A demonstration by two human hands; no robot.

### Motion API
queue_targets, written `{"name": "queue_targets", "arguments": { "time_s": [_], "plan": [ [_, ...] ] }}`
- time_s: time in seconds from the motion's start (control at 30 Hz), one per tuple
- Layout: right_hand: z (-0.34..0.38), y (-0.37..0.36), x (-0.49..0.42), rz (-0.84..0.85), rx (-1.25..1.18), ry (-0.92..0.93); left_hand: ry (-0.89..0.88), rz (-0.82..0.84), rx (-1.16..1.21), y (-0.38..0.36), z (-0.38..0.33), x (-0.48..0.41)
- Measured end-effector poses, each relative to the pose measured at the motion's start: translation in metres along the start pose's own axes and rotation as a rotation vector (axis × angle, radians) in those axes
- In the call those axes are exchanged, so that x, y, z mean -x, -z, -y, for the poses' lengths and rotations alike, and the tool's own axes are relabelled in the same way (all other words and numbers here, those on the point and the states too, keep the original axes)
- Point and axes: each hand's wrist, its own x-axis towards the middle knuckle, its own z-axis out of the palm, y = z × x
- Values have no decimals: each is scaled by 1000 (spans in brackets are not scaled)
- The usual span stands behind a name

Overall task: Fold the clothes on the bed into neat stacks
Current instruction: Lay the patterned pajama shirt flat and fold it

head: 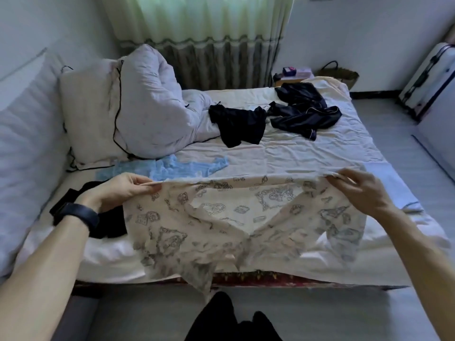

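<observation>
I hold a cream garment with a dark printed pattern (229,225) stretched in the air over the near edge of the bed (307,153). My left hand (123,190) pinches its top left corner and my right hand (362,188) pinches its top right corner. Its lower part hangs down past the mattress edge. A light blue garment (167,167) lies behind it. A black item (108,220) lies under my left wrist. Two dark garments lie crumpled farther back, one black (238,124) and one navy with pale piping (307,112).
A bunched white duvet (147,102) and pillows (29,143) fill the left side of the bed. Curtains (209,33) hang behind it. A small table with boxes (293,72) and a white suitcase (428,80) stand at the right.
</observation>
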Motion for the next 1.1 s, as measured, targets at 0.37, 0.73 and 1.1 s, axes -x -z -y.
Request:
{"name": "queue_targets", "arguments": {
  "time_s": [0.37, 0.73, 1.1],
  "plan": [
    [-18, -50, -117, -2, 297, -53, -129, -506, -631, 3, -6, -156],
    [-151, -230, -380, 76, 734, -84, 8, -514, -612, -22, 19, -495],
    [-250, -356, -175, 251, 382, -575, 91, -452, -461, -244, 187, -429]
  ]
}}
